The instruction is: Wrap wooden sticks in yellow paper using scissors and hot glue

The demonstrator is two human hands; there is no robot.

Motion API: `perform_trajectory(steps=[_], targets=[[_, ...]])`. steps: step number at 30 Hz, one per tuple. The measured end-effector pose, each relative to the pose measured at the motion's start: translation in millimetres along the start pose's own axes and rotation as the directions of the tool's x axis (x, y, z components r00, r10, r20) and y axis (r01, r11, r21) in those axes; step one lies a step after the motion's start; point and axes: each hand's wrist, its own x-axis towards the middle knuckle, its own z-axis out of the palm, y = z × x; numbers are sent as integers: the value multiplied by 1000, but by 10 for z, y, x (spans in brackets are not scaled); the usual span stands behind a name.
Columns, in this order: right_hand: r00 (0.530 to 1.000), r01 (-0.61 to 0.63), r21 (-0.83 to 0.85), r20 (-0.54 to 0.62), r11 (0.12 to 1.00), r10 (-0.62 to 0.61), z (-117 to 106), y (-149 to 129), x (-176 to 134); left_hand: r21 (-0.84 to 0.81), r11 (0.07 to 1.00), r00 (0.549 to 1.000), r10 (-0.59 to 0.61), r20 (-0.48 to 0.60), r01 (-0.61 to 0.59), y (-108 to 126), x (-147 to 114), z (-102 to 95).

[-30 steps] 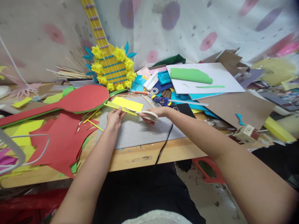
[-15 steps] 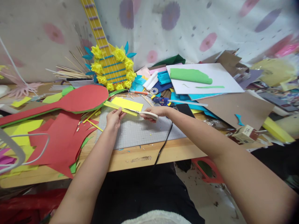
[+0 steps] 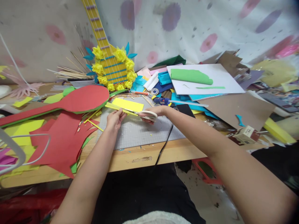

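Note:
My left hand [image 3: 116, 118] pinches a narrow folded strip of yellow paper [image 3: 112, 106] above the grey cutting mat [image 3: 130, 135]. In my right hand [image 3: 153, 114] is a pair of scissors [image 3: 151, 115] with white handles. Its blades point left and lie along the strip, close to my left fingertips. Just behind the strip, a yellow paper sheet [image 3: 130, 105] rests on the mat. Part of my right fingers is hidden by the scissor handles.
A red guitar-shaped cutout [image 3: 86, 99] and red paper scraps [image 3: 60, 140] lie at left. Behind stands a yellow guitar model [image 3: 114, 70] with paper flowers. A blue glue gun [image 3: 161, 101], its black cable [image 3: 164, 146] and a white board [image 3: 224, 76] are on the right.
The scissor handles have spread wider and the blades sit along the strip. My hands stay in nearly the same place; the view has shifted slightly.

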Motion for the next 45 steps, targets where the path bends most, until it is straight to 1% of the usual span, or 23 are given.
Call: perform_trajectory(steps=[6, 13, 16, 24, 35, 41, 45], targets=[[997, 46, 90, 55, 995, -51, -88, 75, 88, 4, 1000, 1000, -23, -12, 23, 14, -3, -29], [996, 60, 87, 65, 994, -66, -137, 68, 66, 26, 999, 999, -29, 29, 28, -1, 51, -72], [995, 60, 70, 72, 996, -65, -131, 49, 71, 19, 999, 1000, -27, 16, 26, -5, 55, -70], [998, 60, -6, 15, 998, -60, -115, -8, 132, -12, 999, 999, -33, -11, 33, 36, 9, -37], [996, 78, -34, -48, 996, -80, -116, 11, 135, -28, 999, 999, -47, -11, 46, 33, 11, -36], [999, 44, 37, 22, 998, -45, -138, -3, 115, -25, 997, 997, -75, 29, 76, 43, -2, -43], [996, 28, 43, 89, 999, -32, -183, 31, 105, 2, 995, 993, -104, 62, 104, 56, 17, -72]])
